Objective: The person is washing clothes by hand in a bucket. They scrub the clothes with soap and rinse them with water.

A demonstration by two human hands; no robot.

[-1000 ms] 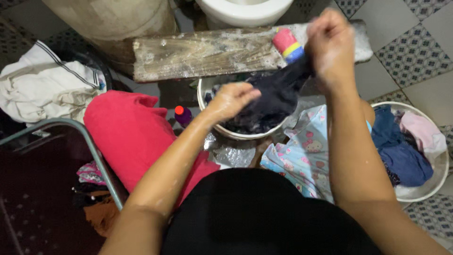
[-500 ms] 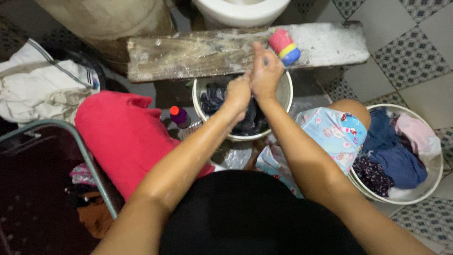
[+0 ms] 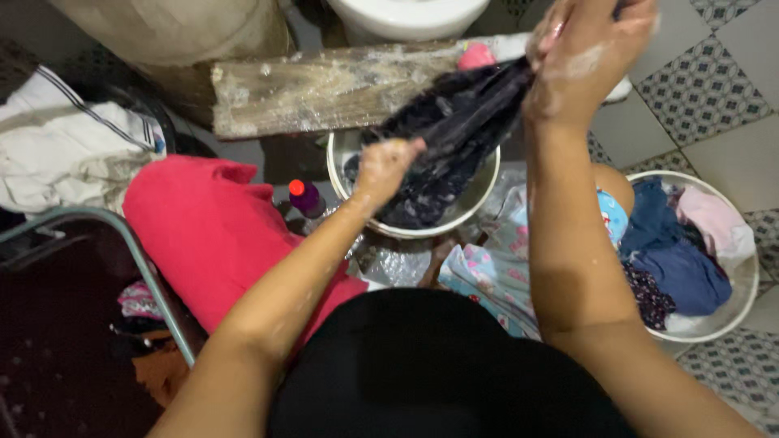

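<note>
both soapy hands clench the dark garment point(image 3: 454, 122), right hand point(image 3: 580, 61) lifting it, left hand point(image 3: 388, 166) over the white basin point(image 3: 479, 195); washing looks midway, rinsing left.

The one camera sits on my head, looking steeply down, close over my hands point(image 3: 388, 166) and the white basin point(image 3: 479, 195) on the tiled floor point(image 3: 714, 97).

That dark cloth garment point(image 3: 454, 122) looks soaked and sudsy, the rough wooden plank point(image 3: 324, 85) is foamy and wet, and the white plastic basin point(image 3: 479, 199) looks smooth.
</note>
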